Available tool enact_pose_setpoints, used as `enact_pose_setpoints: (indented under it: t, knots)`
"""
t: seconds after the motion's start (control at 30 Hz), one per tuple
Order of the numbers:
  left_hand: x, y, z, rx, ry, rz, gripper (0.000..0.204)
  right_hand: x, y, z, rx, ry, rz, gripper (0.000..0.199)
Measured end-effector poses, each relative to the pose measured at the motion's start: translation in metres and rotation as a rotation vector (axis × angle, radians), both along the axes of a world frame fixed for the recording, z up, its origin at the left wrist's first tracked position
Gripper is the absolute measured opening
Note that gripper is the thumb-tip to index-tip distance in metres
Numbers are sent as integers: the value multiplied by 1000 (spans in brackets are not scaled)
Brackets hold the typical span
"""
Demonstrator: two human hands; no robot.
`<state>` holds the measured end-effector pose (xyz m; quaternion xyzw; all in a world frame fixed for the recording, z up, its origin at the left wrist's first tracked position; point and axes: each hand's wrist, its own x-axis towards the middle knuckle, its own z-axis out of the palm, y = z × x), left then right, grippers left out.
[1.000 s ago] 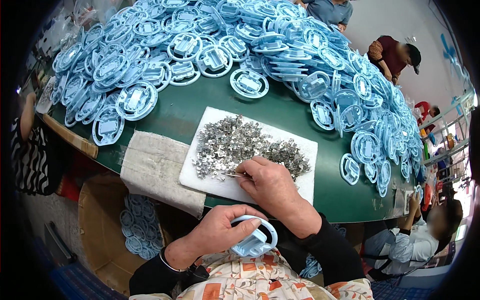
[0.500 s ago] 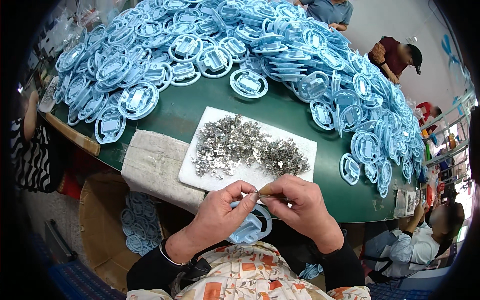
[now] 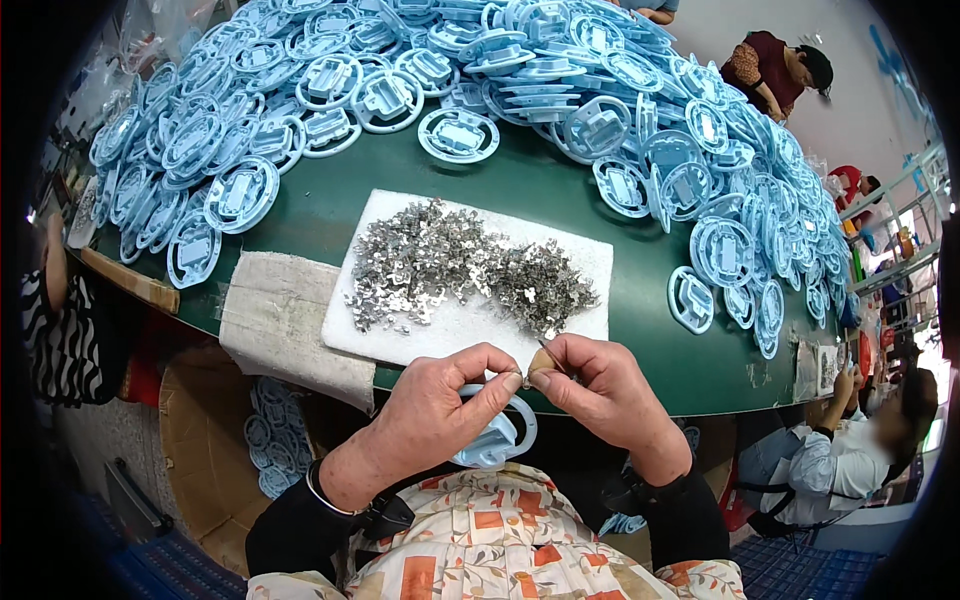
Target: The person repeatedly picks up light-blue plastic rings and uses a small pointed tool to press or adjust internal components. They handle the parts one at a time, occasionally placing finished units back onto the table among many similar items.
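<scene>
Close in front of me, my left hand point(image 3: 433, 410) is closed, thumb and index fingertip pinching a small metal piece point(image 3: 525, 380), partly hidden. Just under that hand is a light blue plastic ring part point(image 3: 490, 443); whether other fingers of this hand hold it, I cannot tell. My right hand point(image 3: 612, 400) is closed near the left fingertips, with a thin, dark, pointed tool point(image 3: 548, 352) between its fingers. A beige cover wraps one of its fingertips. Beyond both hands, a heap of small silvery metal clips point(image 3: 460, 265) lies on a white foam board point(image 3: 430, 345).
A large pile of blue ring parts point(image 3: 390, 100) spreads across the green table point(image 3: 330, 215). A folded cloth point(image 3: 290, 310) hangs over its near edge. At the lower left stands a cardboard box point(image 3: 200, 440) with more blue parts. Co-workers are at left, right and far side.
My fingertips have moved slightly apart. The right hand's tool now points up and away, where it pointed rightward before. My view has shifted, so the table's contents sit a little differently.
</scene>
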<state>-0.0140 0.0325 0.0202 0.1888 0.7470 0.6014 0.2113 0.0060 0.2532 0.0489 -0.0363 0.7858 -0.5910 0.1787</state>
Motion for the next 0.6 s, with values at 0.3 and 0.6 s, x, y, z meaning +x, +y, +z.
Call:
enact_pose_setpoints:
  t: [0.3,0.6]
  knots:
    - [-10,5,-4,103,-197,74,24,14,5,-8,134,364,-8,6]
    - [-16,12,-18,44,-185,123,25,5,2,-27,262,579,46,13]
